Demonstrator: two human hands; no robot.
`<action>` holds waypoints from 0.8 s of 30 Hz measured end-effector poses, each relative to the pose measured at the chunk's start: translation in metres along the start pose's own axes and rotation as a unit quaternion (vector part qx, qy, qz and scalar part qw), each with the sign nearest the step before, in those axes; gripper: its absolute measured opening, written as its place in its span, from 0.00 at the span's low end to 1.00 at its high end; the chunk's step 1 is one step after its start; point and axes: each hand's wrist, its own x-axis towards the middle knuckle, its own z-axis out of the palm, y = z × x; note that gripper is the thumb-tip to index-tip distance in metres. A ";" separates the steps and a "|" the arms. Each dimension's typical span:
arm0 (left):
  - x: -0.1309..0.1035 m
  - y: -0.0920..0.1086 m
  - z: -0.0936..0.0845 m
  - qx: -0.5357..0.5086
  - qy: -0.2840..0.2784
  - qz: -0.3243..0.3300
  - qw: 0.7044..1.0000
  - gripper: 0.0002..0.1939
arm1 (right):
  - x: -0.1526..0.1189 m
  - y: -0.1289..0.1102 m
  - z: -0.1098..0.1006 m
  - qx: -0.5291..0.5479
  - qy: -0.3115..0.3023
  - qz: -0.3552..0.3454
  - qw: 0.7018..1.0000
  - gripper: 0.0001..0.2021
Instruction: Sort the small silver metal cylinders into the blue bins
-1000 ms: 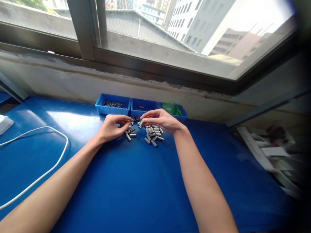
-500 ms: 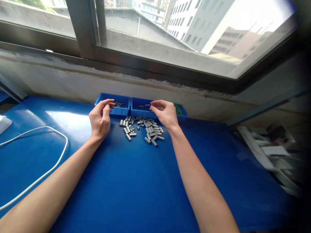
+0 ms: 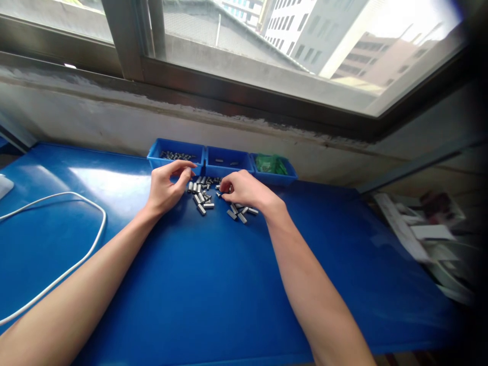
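Note:
My left hand hovers at the left edge of a pile of small metal pieces, in front of the left blue bin. Its fingers are curved, with thumb and index finger a little apart and nothing visible between them. Over the middle of the pile, my right hand has its fingers bent down and closed at the tips; what they pinch is hidden. Grey metal hex standoffs and small screws lie loose on the blue table. My right hand covers part of the pile.
Along the wall stand a left blue bin of small screws, a middle blue bin with a few metal pieces and a right blue bin holding green packets. A white cable curves at left. Clutter lies beyond the right edge.
My right hand has moved from the middle bin down and left onto the pile. My left hand has come away from above the left bin, slightly right and down.

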 end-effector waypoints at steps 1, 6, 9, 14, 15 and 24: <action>0.000 0.000 0.000 -0.005 0.004 -0.004 1.000 0.11 | 0.001 0.000 0.001 0.000 -0.001 0.000 1.000 0.07; 0.001 0.003 0.001 0.007 0.004 -0.004 1.000 0.12 | 0.002 0.002 0.003 -0.004 0.021 -0.019 1.000 0.04; 0.001 0.003 0.001 0.011 0.000 0.001 1.000 0.11 | 0.004 0.002 0.004 -0.029 0.042 -0.005 0.999 0.05; 0.001 0.001 0.000 0.009 -0.003 0.011 1.000 0.11 | 0.005 -0.003 0.005 -0.048 0.014 0.007 0.999 0.04; 0.001 0.001 0.000 0.011 -0.003 0.012 1.000 0.11 | 0.005 -0.004 0.005 -0.049 0.010 0.008 0.999 0.05; 0.000 0.001 0.001 0.016 -0.010 0.014 1.000 0.11 | 0.002 -0.010 0.000 -0.058 0.006 0.019 0.998 0.04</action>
